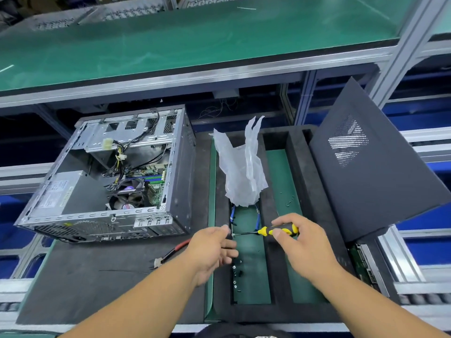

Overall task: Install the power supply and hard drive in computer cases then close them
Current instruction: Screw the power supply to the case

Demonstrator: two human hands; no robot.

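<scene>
Screw pick-up is the step in hand, by the look of it. The right hand grips the yellow-and-black screwdriver by its handle, shaft pointing left over the foam tray. The left hand meets the tip, fingers loosely curled; it seems to be pinching a screw onto the bit, though the thing itself is too small to make out.

Over on the left of the table lies the computer case on its side, wide open. The power supply already sits in the near-left corner, cables spilling loose above the fan and motherboard. Its side panel leans at the far right, off the case, so closing is well ahead. What may be a hard drive peeks out beneath that panel; I cannot be sure.

Now the tray: the middle slot holds loose screws near the left hand, blue-edged wire brackets further back, and a crumpled clear plastic bag standing over them. The right-hand slot has a few small dark screws scattered far back. Red-handled cutters lie just beside the tray, in front of the case.

Next call: seat that screw square on the bit, then carry it level across to the case without dropping it.
</scene>
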